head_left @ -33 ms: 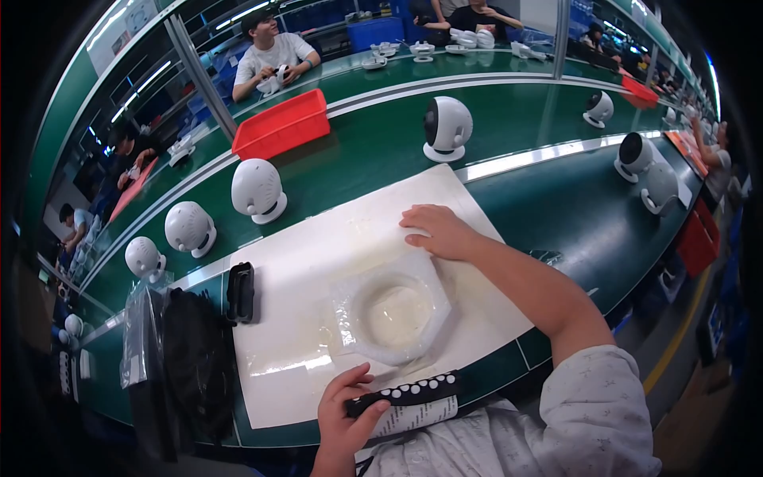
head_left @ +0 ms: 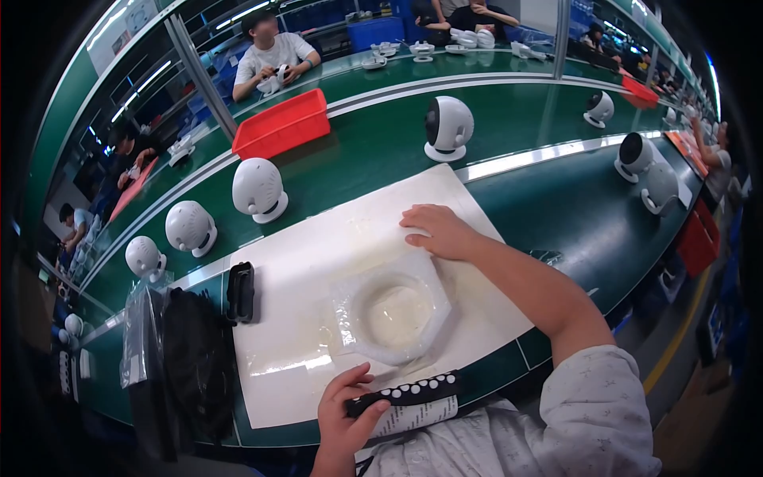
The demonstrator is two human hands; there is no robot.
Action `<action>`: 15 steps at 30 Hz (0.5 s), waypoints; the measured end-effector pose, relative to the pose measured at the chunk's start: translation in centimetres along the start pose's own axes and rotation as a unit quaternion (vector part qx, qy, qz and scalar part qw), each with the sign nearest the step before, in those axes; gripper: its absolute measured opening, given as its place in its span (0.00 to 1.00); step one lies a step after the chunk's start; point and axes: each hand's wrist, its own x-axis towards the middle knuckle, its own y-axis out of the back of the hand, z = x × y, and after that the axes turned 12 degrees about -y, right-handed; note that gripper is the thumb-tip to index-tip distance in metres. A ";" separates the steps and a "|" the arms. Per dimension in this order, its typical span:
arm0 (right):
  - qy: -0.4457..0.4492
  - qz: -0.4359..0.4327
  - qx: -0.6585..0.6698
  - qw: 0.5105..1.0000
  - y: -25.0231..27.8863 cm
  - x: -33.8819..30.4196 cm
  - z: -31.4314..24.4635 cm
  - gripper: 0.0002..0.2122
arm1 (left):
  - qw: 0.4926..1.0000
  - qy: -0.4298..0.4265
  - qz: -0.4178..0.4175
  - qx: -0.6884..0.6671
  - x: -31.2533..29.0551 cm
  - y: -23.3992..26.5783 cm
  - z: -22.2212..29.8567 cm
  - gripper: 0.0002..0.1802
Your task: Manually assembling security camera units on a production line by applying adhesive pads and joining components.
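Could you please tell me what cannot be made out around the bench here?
In the head view:
Black dotted strip: its left end is covered by the left hand.
Right hand: anything under its palm is hidden by the hand itself.
Black bag: contents hidden by its dark material.
Distant worker at far right: too small for detail.

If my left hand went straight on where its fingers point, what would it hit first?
Your left hand would probably meet the white piece with the round hollow first, ahead and rightward; depth is unclear.
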 end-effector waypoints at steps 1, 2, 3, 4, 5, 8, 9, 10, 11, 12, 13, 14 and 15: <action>-0.003 -0.001 -0.001 1.000 -0.2 0.1 -0.3 0.15 | 1.000 0.002 0.002 -0.002 -0.1 0.3 -0.1 0.12; -0.005 -0.003 -0.003 1.000 -0.4 0.2 -0.7 0.15 | 1.000 0.003 0.004 -0.005 -0.3 0.7 -0.3 0.12; -0.007 -0.001 -0.002 1.000 -1.0 0.4 -1.4 0.15 | 1.000 0.002 0.001 -0.004 -0.4 1.7 -0.7 0.12; -0.021 -0.017 0.002 1.000 -1.5 0.6 -2.2 0.15 | 1.000 0.001 -0.003 -0.004 -0.6 2.7 -1.1 0.12; -0.036 -0.034 0.005 0.999 -2.1 0.9 -2.9 0.15 | 1.000 -0.001 -0.007 -0.004 -0.7 3.7 -1.4 0.12; -0.034 -0.030 0.000 0.999 -3.3 1.4 -4.0 0.15 | 1.000 0.004 -0.002 -0.014 -1.0 5.3 -1.8 0.12; -0.033 -0.032 0.000 0.999 -3.3 1.5 -4.3 0.15 | 1.000 0.006 0.000 -0.014 -1.0 5.6 -1.6 0.12; -0.024 -0.020 -0.002 1.000 -3.4 1.5 -4.3 0.14 | 1.000 0.001 -0.004 -0.009 -1.0 5.8 -1.5 0.12; -0.014 -0.009 -0.004 1.000 -3.4 1.6 -4.5 0.14 | 1.000 -0.004 -0.007 -0.004 -1.0 6.0 -1.3 0.12; -0.015 -0.010 -0.004 1.000 -3.5 1.7 -4.7 0.14 | 1.000 -0.003 -0.008 -0.004 -1.0 6.2 -1.2 0.12; -0.013 -0.007 -0.003 1.000 -3.5 1.8 -4.9 0.15 | 1.000 -0.005 -0.003 -0.006 -0.9 6.4 -1.1 0.12; -0.011 -0.004 -0.003 1.000 -3.6 1.9 -5.0 0.15 | 1.000 -0.008 0.001 -0.008 -0.9 6.6 -1.0 0.12; -0.011 -0.005 -0.003 1.000 -3.7 2.0 -5.3 0.15 | 1.000 -0.007 0.001 -0.007 -0.9 6.8 -1.0 0.12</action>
